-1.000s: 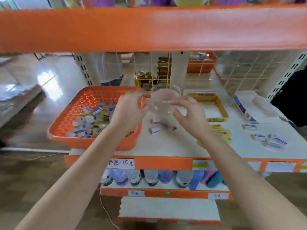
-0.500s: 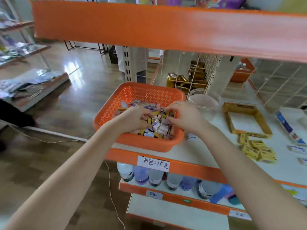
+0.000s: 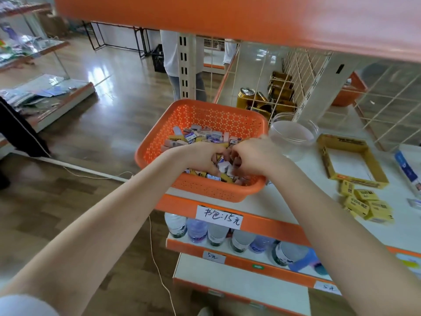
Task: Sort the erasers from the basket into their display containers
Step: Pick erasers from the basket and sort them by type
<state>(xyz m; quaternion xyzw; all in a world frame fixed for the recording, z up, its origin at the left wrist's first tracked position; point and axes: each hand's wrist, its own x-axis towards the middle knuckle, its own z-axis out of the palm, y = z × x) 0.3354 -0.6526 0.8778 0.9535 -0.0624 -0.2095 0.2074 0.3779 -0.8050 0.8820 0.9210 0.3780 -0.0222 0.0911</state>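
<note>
basket (image 3: 200,120): orange, at the left end of the shelf (image 3: 401,233).
erasers (image 3: 205,135): a mixed heap inside the basket.
left hand (image 3: 200,156): in the basket, fingers curled down into the heap; we cannot tell if its grip holds an eraser.
right hand (image 3: 255,158): just beside the left hand, fingers curled over the heap; its grip is hidden, so here too we cannot tell.
jar (image 3: 293,133): clear, top open, just right of the basket.
tray (image 3: 324,156): yellow cardboard, right of the jar.
yellow packs (image 3: 369,204): a pile in front of the tray.
</note>
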